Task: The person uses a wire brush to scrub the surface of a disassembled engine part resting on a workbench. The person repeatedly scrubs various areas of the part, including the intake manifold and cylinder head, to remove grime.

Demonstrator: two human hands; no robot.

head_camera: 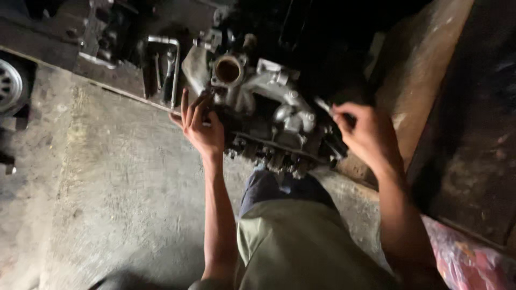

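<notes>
- Bracing my left hand (200,128), fingers spread open, against the grey cast-metal engine assembly (269,115) on the concrete floor (107,188).
- My right hand (365,134) pinches a slim silver metal tool (323,105) at the assembly's far side.

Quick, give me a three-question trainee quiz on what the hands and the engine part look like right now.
1. True or false: the left hand rests against the engine assembly.
2. What does the right hand hold: A) a slim metal tool, B) a rag, C) nothing?
3. What kind of floor lies beside the person's knee?

Key
1. True; its fingers are spread on the left side of the assembly.
2. A; its exact kind is too blurred to tell.
3. Bare, stained concrete.
</notes>
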